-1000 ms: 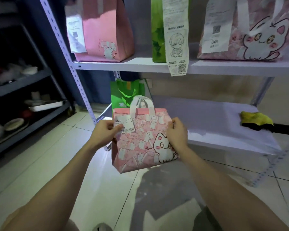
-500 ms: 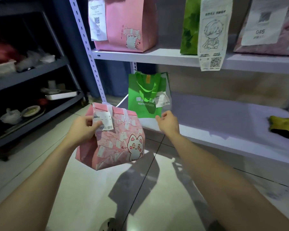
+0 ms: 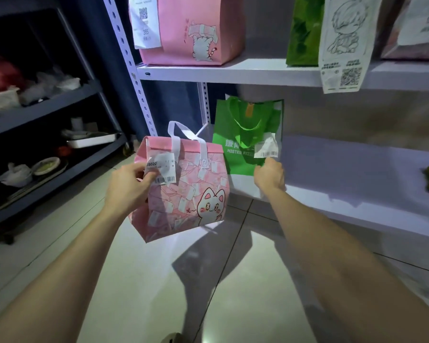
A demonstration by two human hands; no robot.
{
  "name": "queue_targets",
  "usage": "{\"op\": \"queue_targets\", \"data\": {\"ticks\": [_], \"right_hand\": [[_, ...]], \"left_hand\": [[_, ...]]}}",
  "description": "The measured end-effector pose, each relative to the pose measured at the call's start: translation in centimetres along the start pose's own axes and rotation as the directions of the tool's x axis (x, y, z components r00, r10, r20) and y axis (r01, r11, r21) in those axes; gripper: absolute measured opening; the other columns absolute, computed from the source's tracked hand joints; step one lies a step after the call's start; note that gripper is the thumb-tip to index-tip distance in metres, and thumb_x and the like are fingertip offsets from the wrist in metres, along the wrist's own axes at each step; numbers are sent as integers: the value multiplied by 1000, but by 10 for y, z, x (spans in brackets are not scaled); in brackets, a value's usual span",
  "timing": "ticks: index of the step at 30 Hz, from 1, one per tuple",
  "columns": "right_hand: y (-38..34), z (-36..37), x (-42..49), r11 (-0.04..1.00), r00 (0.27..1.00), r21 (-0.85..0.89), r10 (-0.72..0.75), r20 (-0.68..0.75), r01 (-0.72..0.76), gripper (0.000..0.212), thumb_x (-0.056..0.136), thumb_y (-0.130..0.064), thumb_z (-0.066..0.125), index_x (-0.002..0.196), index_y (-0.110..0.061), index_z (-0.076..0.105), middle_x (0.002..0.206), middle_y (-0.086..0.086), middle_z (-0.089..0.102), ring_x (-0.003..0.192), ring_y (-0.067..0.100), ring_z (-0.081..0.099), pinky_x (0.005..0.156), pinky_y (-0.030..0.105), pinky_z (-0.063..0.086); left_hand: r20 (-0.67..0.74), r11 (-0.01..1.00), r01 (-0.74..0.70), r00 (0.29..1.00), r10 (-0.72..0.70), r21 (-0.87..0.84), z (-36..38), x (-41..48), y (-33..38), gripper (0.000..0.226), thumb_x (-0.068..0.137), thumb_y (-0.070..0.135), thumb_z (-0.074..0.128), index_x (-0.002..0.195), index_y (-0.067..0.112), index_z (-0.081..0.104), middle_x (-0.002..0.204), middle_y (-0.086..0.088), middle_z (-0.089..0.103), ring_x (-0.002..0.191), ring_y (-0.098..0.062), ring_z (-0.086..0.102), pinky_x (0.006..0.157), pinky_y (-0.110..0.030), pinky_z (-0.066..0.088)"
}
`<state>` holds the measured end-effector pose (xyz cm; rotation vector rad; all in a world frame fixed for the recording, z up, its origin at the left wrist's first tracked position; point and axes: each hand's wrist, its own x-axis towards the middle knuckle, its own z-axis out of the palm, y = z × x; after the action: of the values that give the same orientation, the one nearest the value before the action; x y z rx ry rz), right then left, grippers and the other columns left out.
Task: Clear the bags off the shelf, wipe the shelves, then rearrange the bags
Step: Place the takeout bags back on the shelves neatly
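Mister Pizza bag (image 3: 235, 164) next, upright on lower shelf (image 3: 357, 174).
Left hand (image 3: 129, 186) grips pink cat bag (image 3: 196, 194) off-shelf; nearer right hand (image 3: 270, 178) meets the Mister Pizza bag's corner, bag at 11 o'clock; grasp hidden.

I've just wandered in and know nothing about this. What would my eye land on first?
The pink cat-print bag, held in the air mid-view by the left hand at its labelled top edge. Behind it, the right hand is at the lower corner of a green Mister Pizza bag at the left end of the lower shelf. A long receipt hangs off the upper shelf.
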<state>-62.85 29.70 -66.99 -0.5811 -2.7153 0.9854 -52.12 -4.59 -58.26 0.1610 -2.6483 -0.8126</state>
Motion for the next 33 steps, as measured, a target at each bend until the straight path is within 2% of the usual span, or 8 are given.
{"op": "queue_targets", "data": {"ticks": [6, 11, 15, 19, 22, 24, 28, 33], "right_hand": [[95, -68, 4, 994, 993, -96, 37, -108, -47, 18, 103, -22, 57, 105, -5, 63, 104, 21, 69, 94, 40, 67, 71, 37, 45], [185, -134, 7, 979, 979, -158, 101, -177, -129, 27, 108, -29, 52, 119, -6, 61, 104, 19, 69, 100, 41, 66, 80, 42, 51], [211, -162, 4, 982, 971, -57, 167, -172, -179, 37, 105, -40, 60, 122, -8, 63, 105, 17, 70, 100, 39, 66, 83, 43, 54], [211, -147, -36, 937, 895, 154, 345, -282, -313, 50, 86, -39, 80, 113, -5, 56, 103, 13, 64, 95, 36, 65, 77, 41, 55], [193, -98, -86, 938, 940, 312, 233, -249, -150, 20, 96, -33, 67, 88, -18, 56, 81, 5, 67, 75, 30, 65, 62, 33, 44], [166, -65, -107, 941, 986, 337, 61, -156, -5, 27, 100, -41, 62, 81, -22, 61, 72, -5, 68, 69, 22, 67, 61, 32, 48], [87, -36, -105, 874, 979, 443, -203, -37, 198, 41, 91, -72, 63, 103, -33, 67, 95, -23, 72, 88, -8, 68, 71, 12, 54], [33, -32, -70, 869, 983, 468, -98, -157, 162, 15, 104, -44, 61, 99, -29, 60, 85, -22, 70, 81, 4, 70, 71, 35, 58]], "left_hand": [[26, 995, -64, 997, 66, -76, 39, 13, 40, 17, 101, 32, 70, 104, 26, 85, 95, 2, 81, 83, -23, 74, 76, -44, 64], [3, 975, -180, 983, 182, -127, 66, 25, 72, 13, 101, 30, 72, 106, 28, 84, 83, 14, 72, 74, -1, 64, 64, -24, 46], [25, 968, -181, 982, 188, -173, 71, 29, 80, 19, 104, 36, 69, 117, 29, 81, 98, 7, 77, 86, -20, 72, 75, -39, 57], [30, 965, -158, 985, 168, -207, 72, 34, 79, 16, 105, 37, 67, 113, 28, 79, 103, 5, 79, 87, -20, 73, 68, -39, 59], [51, 964, -113, 990, 129, -239, 73, 39, 79, 21, 106, 38, 67, 115, 24, 79, 109, 2, 80, 95, -25, 74, 79, -49, 64], [51, 961, -95, 992, 112, -259, 73, 43, 75, 19, 106, 37, 67, 113, 25, 79, 110, 4, 79, 99, -24, 74, 83, -50, 63], [63, 902, -21, 997, 53, -431, 75, 54, 65, 12, 104, 34, 67, 98, 30, 77, 100, 15, 79, 97, -18, 76, 73, -42, 64], [22, 829, 36, 999, -29, -557, 80, 69, 53, 21, 104, 35, 67, 97, 17, 74, 92, 10, 80, 88, -13, 76, 71, -39, 63]]}}
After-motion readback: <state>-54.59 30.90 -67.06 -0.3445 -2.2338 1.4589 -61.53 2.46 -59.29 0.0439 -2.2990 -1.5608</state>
